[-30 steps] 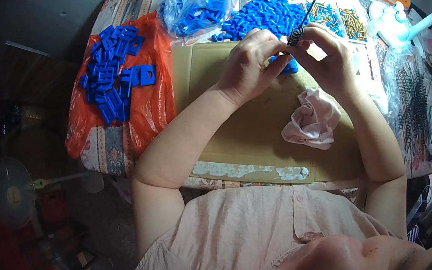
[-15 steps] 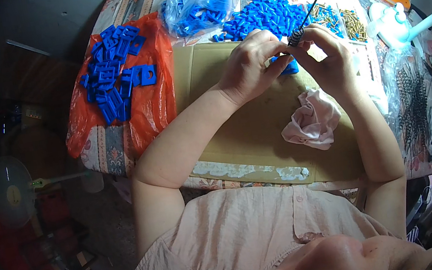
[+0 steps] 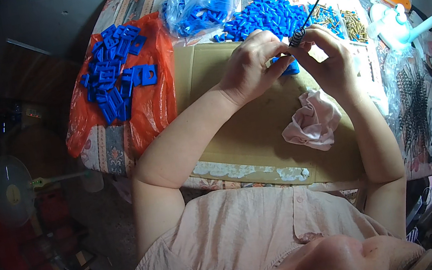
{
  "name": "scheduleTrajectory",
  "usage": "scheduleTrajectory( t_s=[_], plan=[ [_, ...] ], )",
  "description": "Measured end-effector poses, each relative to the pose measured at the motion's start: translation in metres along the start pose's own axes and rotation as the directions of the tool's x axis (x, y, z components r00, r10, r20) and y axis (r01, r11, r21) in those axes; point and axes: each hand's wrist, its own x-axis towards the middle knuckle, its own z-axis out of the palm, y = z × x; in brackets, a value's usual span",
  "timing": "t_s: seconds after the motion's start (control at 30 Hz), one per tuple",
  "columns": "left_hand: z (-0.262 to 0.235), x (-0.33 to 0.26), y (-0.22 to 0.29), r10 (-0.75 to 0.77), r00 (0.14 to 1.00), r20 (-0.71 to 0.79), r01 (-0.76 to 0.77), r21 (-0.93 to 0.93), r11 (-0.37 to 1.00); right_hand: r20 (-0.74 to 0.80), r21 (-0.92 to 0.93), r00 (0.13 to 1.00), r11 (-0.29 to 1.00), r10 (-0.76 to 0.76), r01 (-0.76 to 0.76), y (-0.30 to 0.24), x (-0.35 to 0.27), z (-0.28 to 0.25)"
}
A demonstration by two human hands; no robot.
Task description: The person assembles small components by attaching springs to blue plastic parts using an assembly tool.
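Both hands meet above the cardboard sheet [image 3: 238, 131], at the lower end of a black coiled spring with a long straight rod [image 3: 315, 8] and a small dark tip. My left hand [image 3: 257, 64] is closed, thumb and forefinger pinched at the coil's base. My right hand [image 3: 327, 54] pinches the same spot from the other side, fingers curled round the coil. Whatever else lies between the fingertips is hidden. A blue plastic piece [image 3: 290, 68] shows just below and behind the fingers. Nearer my body, a crumpled pink cloth [image 3: 313, 121] lies on the cardboard.
At left, blue rectangular parts [image 3: 107, 76] lie on a red plastic bag [image 3: 158, 104]. Behind are a clear bag of blue parts [image 3: 199, 8], a heap of small blue pieces [image 3: 265, 17] and brass-coloured pins [image 3: 353, 24]. A white lamp [image 3: 389, 20] and black springs [image 3: 412, 100] are at right.
The rod's tip has shifted very slightly to the right. Both hands keep their pinch and place.
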Motion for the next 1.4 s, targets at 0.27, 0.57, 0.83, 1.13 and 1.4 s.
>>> scheduleTrajectory(
  t_s=[0.27, 0.57, 0.83, 1.13, 1.4],
  plan=[
    [0.0027, -0.0014, -0.0030, -0.028, 1.000, -0.013, 0.027, -0.045, 0.999, -0.013, 0.008, 1.000, 1.000, -0.010, 0.010, 0.0004, -0.0002, 0.0005],
    [0.0017, -0.0006, -0.0007, -0.018, 1.000, -0.008, 0.018, -0.022, 1.000, -0.002, -0.004, 1.000, 1.000, -0.001, 0.001, 0.0018, -0.0006, 0.0006],
    [0.0021, -0.0002, -0.0007, -0.036, 0.999, -0.010, 0.036, -0.035, 0.999, -0.002, 0.001, 1.000, 1.000, 0.003, -0.003, -0.0004, -0.0004, -0.0002],
    [0.0016, -0.0014, -0.0012, -0.052, 0.999, -0.007, 0.051, -0.040, 0.998, -0.010, 0.016, 1.000, 1.000, 0.000, 0.000, 0.0023, -0.0010, 0.0027],
    [0.0003, 0.0011, 0.0002, 0.003, 1.000, -0.007, -0.003, -0.008, 1.000, -0.003, 0.000, 1.000, 1.000, 0.003, -0.003, 0.0028, -0.0002, 0.0007]
  ],
)
